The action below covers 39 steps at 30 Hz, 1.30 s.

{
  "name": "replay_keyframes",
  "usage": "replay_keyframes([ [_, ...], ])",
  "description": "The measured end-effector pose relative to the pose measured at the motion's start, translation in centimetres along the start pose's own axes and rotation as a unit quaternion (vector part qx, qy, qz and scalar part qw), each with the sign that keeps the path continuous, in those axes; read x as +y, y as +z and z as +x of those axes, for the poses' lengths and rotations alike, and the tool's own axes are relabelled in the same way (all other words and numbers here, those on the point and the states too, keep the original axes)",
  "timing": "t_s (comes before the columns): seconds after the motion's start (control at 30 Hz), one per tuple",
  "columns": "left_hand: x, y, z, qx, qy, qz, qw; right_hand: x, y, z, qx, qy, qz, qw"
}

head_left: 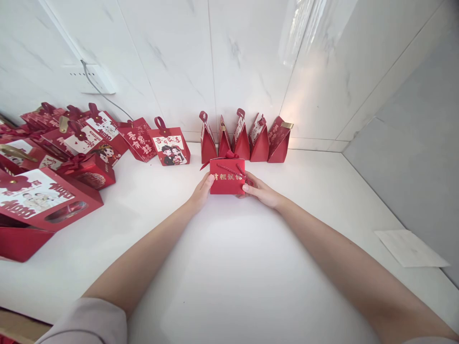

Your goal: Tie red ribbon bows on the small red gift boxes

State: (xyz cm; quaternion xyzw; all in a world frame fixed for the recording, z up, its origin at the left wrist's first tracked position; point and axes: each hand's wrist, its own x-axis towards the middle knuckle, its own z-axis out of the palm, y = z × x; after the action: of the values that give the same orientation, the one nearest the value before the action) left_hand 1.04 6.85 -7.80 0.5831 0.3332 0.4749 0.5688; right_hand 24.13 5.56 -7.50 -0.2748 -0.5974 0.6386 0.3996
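Note:
Between my two hands is a small red gift bag with gold lettering, a twisted red cord handle and a red ribbon bow on top. My left hand grips its left side, thumb on the front edge. On the opposite side, my right hand closes round the right edge, thumb on the front and the cord near its fingers. Just behind the bag stand several narrow red candy boxes in a row, seen edge-on. To their left, a candy box with a printed couple faces me.
Many red gift boxes crowd the left of the white table. A larger red box with a window stands at the near left. A flat white packet lies at right. A cable hangs from a wall socket behind.

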Motion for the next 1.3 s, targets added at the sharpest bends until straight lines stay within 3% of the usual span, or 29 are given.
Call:
replay_keyframes([
  [0.1,0.3,0.1,-0.2,0.018,-0.008,0.010,1.000,0.2,-0.3,0.0,0.002,0.001,0.022,1.000],
  [0.3,0.3,-0.6,0.3,0.150,-0.040,0.044,0.987,0.1,-1.1,0.0,0.023,0.018,0.178,0.984],
  [0.4,0.4,-0.7,0.7,0.176,-0.020,0.031,0.984,-0.2,-1.0,0.0,0.034,0.023,0.199,0.979],
  [0.53,0.6,-0.4,0.6,0.108,0.018,-0.002,0.994,-0.2,-0.9,-0.1,0.023,0.021,0.203,0.979],
  [0.63,0.7,-0.2,0.4,0.069,0.065,0.029,0.995,-0.3,-0.8,-0.3,-0.001,0.016,0.186,0.982],
  [0.73,0.7,-0.1,0.5,0.075,0.064,0.014,0.995,-0.4,-0.6,-0.2,-0.002,0.012,0.151,0.988],
  [0.87,0.9,0.1,0.7,0.064,0.020,-0.075,0.995,-0.2,0.1,0.2,0.053,0.017,0.047,0.997],
  [0.97,1.0,0.3,0.7,0.072,-0.003,-0.102,0.992,0.2,0.4,0.5,0.031,0.025,-0.025,0.999],
  [1.3,0.9,0.5,0.5,0.055,-0.003,-0.079,0.995,0.3,0.3,0.3,0.006,0.020,-0.049,0.999],
])
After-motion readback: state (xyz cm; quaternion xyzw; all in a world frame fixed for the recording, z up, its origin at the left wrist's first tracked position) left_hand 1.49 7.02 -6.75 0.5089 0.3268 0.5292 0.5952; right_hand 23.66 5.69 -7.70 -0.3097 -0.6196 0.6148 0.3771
